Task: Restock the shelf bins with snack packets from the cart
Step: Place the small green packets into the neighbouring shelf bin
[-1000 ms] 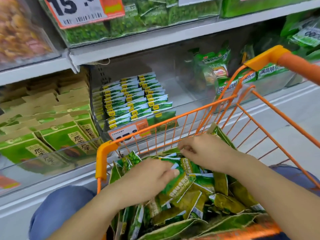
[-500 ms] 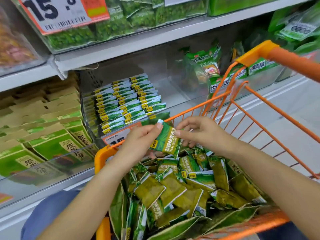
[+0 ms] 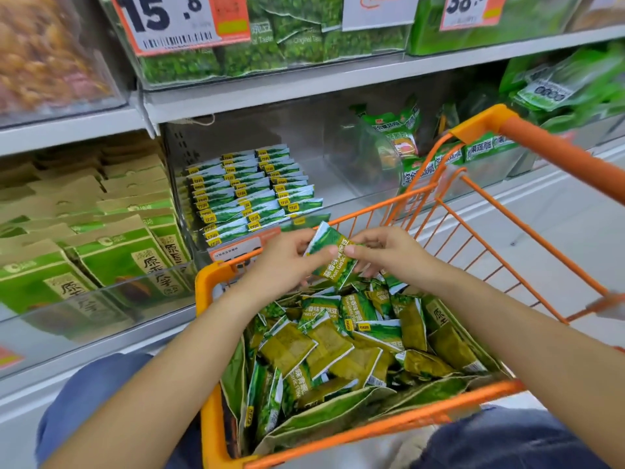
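Fingers [image 3: 333, 251] of both hands pinch one green snack packet [image 3: 333, 257] over the far rim of an orange cart [image 3: 399, 424]: the left hand [image 3: 287, 262] has its thumb on the packet's face and its fingers curled behind, and the right hand [image 3: 385, 253] grips the packet's right edge between thumb and fingertips. The packet is tilted, its white top corner pointing up and to the left, its printed face toward the camera.

Shelving [image 3: 304, 86] fills the far side of the scene in tiers. On the lower tier, at the left, a clear-fronted bin holds tall green and brown cartons [image 3: 111, 252]. Just right of it, in the middle, the shelf bin [image 3: 304, 154] holds three tidy rows of matching packets [image 3: 250, 194], stacked toward its left side, with bare floor on its right. Farther right, behind the cart's handle [image 3: 554, 154], a bin holds larger green bags [image 3: 395, 137]. The upper tier carries green pea packs [image 3: 270, 45] behind price tags [image 3: 179, 22], one reading 15.8.

The cart stands near, below both forearms, its basket heaped with loose green and olive packets [image 3: 338, 343] lying at all angles, with larger torn green wrapping [image 3: 338, 411] around the heap along the near side. Blue trouser knees [image 3: 91, 397] show on either side of the cart.
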